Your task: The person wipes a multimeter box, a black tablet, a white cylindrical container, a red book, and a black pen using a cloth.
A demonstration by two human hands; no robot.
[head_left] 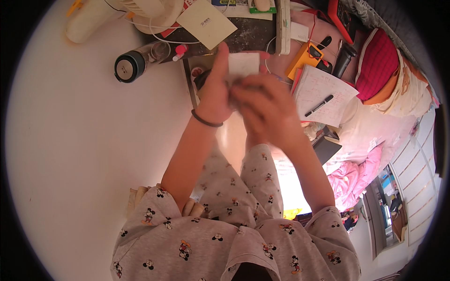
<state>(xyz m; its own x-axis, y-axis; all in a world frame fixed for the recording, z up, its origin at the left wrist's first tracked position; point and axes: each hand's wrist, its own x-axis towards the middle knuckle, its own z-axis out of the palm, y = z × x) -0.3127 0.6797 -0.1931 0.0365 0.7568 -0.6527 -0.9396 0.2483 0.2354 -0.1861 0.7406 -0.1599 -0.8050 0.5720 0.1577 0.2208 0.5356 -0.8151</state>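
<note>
My left hand grips a small white rectangular piece, like a card or flat box, with the thumb at its left edge and fingertips showing past its right edge. My right hand is closed just below that piece, its fingers curled against my left palm. Motion smears the right fingers. Something small and greyish may be between them, but its kind cannot be made out. A dark band circles my left wrist.
Ahead, a dark table holds a cream square card and a clear bottle with a dark lid. A pink-red capped tube lies beside it. On the right are a yellow meter, a notebook with a black pen, and a bed.
</note>
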